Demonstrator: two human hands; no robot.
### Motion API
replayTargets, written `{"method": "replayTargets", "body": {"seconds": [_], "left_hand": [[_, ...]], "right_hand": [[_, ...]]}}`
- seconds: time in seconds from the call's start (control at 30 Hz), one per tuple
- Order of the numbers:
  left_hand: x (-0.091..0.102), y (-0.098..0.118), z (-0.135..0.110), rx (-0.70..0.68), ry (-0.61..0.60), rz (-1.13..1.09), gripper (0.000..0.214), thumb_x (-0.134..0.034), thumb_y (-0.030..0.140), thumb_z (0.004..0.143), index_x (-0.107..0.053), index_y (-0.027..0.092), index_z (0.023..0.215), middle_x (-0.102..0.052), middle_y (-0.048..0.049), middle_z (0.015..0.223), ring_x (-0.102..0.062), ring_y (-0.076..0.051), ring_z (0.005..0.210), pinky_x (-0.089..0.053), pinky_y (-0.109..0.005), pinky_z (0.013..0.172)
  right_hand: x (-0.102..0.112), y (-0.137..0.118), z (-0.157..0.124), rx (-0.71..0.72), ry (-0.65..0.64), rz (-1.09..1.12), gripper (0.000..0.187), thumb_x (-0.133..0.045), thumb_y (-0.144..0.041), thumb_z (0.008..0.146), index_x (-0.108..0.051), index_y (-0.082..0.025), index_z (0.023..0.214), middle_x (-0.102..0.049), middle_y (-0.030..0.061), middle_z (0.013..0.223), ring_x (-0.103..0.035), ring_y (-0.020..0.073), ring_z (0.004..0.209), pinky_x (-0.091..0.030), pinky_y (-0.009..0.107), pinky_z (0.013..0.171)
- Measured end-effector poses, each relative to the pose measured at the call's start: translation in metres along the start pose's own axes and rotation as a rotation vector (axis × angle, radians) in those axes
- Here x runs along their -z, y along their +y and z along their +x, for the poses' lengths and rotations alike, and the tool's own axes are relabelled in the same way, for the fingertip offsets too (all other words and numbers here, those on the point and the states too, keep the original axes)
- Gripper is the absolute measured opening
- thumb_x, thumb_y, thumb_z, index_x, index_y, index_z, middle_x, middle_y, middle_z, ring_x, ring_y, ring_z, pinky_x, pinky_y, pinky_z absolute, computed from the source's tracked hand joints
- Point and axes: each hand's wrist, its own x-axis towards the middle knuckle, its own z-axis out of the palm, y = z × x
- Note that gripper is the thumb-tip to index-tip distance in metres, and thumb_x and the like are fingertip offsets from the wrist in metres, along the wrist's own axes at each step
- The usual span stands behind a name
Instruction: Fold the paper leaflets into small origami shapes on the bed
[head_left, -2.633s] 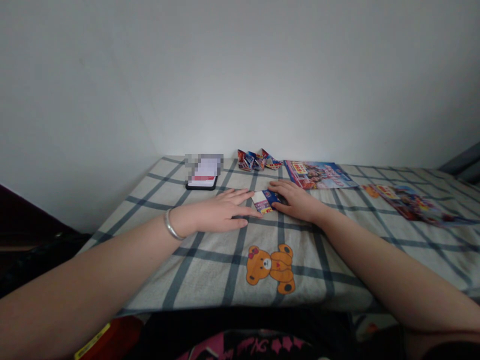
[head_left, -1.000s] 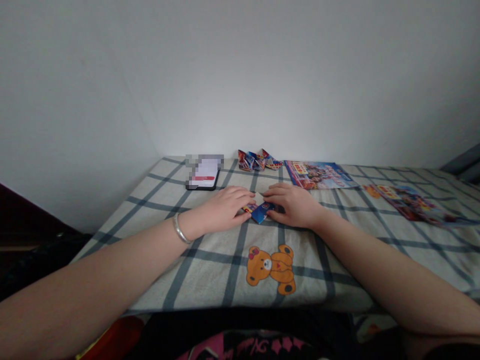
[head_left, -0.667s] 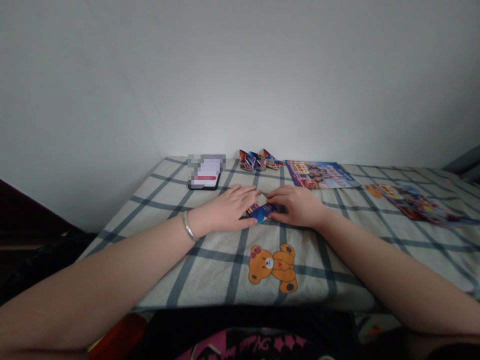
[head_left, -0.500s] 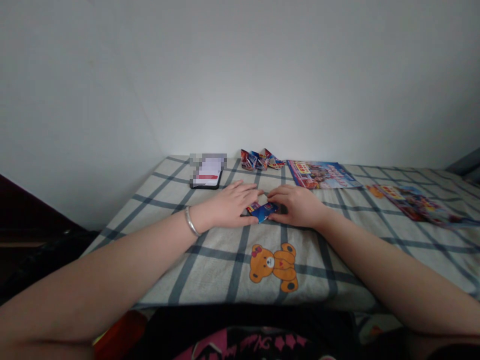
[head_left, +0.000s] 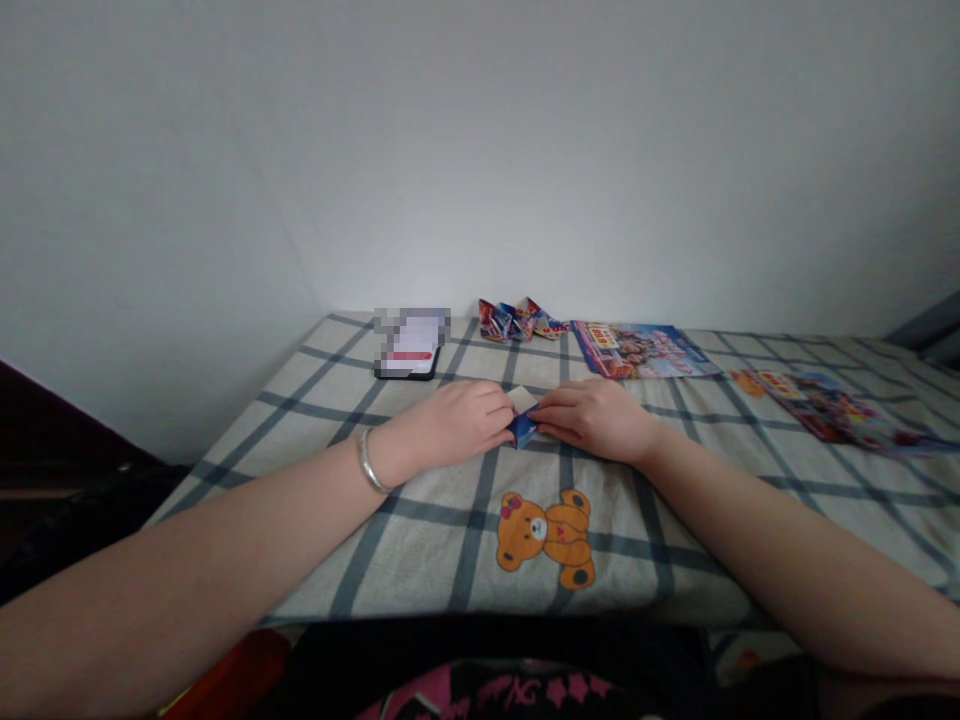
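A small folded piece of printed paper (head_left: 524, 424), blue with a pale face turned up at the back, is between my two hands over the checked cloth (head_left: 442, 540). My left hand (head_left: 465, 422), with a silver bangle at its wrist, pinches the paper's left side. On the other side, my right hand (head_left: 589, 418) has its fingers closed on the right edge. The fingers cover much of the paper, so its full shape is hidden.
Near the wall stand a phone (head_left: 411, 345) with a lit screen and several folded paper shapes (head_left: 517, 320). Colourful printed sheets lie at the right, one nearer the wall (head_left: 645, 350) and another farther right (head_left: 840, 410). A printed bear (head_left: 546, 540) decorates the cloth.
My left hand's fingers have drawn in from lying spread to a pinch. The paper between the hands now shows a pale face raised at the back.
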Motion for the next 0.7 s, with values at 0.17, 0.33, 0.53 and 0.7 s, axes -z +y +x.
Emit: {"method": "replayTargets", "body": {"seconds": [0.17, 0.33, 0.53, 0.7], "left_hand": [[-0.0027, 0.0032, 0.0009, 0.022, 0.006, 0.021, 0.020, -0.047, 0.024, 0.098, -0.063, 0.012, 0.098, -0.066, -0.0095, 0.092, -0.061, -0.022, 0.094, -0.053, -0.035, 0.084], [-0.0007, 0.0008, -0.0004, 0.055, 0.016, -0.026, 0.012, -0.055, 0.023, 0.093, -0.062, 0.013, 0.093, -0.065, -0.0087, 0.090, -0.061, -0.021, 0.089, -0.053, -0.034, 0.080], [-0.0016, -0.0025, -0.0008, 0.024, 0.076, -0.004, 0.019, -0.048, 0.022, 0.097, -0.061, 0.013, 0.087, -0.062, -0.0068, 0.082, -0.059, -0.019, 0.081, -0.052, -0.032, 0.074], [-0.0018, -0.0013, 0.0008, 0.051, 0.075, -0.017, 0.021, -0.049, 0.024, 0.097, -0.061, 0.014, 0.082, -0.060, -0.0041, 0.078, -0.057, -0.017, 0.076, -0.050, -0.030, 0.071]], "right_hand": [[0.0001, -0.0011, 0.0003, -0.033, 0.013, -0.033, 0.028, -0.047, -0.028, 0.098, -0.072, -0.018, 0.103, -0.072, 0.0067, 0.091, -0.063, 0.0169, 0.079, -0.043, 0.029, 0.068], [0.0003, -0.0016, -0.0006, -0.078, 0.020, 0.000, 0.024, -0.050, -0.026, 0.096, -0.072, -0.020, 0.102, -0.071, 0.0047, 0.089, -0.062, 0.0165, 0.079, -0.041, 0.029, 0.068], [-0.0025, -0.0063, 0.0035, -0.127, 0.018, 0.035, 0.023, -0.053, -0.026, 0.093, -0.072, -0.020, 0.105, -0.071, 0.0052, 0.093, -0.062, 0.0193, 0.087, -0.043, 0.030, 0.072], [-0.0006, -0.0061, 0.0057, -0.132, 0.026, 0.119, 0.026, -0.051, -0.029, 0.096, -0.074, -0.020, 0.099, -0.071, 0.0058, 0.090, -0.061, 0.0186, 0.084, -0.044, 0.029, 0.071]]}}
